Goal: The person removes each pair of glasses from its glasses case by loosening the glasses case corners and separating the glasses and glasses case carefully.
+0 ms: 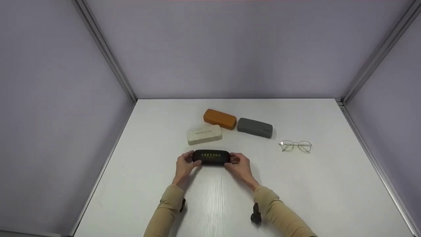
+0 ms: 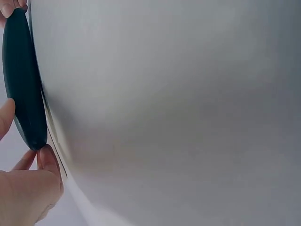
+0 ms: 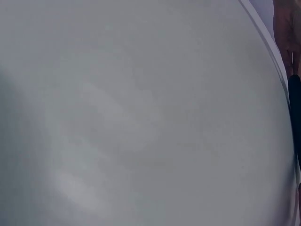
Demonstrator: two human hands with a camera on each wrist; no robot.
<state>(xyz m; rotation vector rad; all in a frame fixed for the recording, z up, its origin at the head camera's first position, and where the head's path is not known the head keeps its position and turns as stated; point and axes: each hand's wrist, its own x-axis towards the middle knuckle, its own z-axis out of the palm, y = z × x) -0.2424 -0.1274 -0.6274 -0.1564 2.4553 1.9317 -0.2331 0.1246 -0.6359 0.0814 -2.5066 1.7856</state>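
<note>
A black glasses case [image 1: 211,157] with yellow lettering on its lid lies between both hands in the head view, its lid closed. My left hand [image 1: 185,167] grips its left end, thumb at the near edge and fingers at the far side. At the opposite end, my right hand [image 1: 241,167] holds it the same way. The left wrist view shows the case [image 2: 26,80] dark green-black, with the left hand [image 2: 30,190] at its lower end. Only a strip of the case [image 3: 295,113] appears at the right wrist view's edge.
Beyond the black case lie a cream glasses case [image 1: 204,135], an orange glasses case [image 1: 219,118] and a grey glasses case [image 1: 255,127]. Thin-framed glasses [image 1: 295,146] rest to the right on the white table [image 1: 329,191]. Grey panels [image 1: 230,49] enclose the table's back and sides.
</note>
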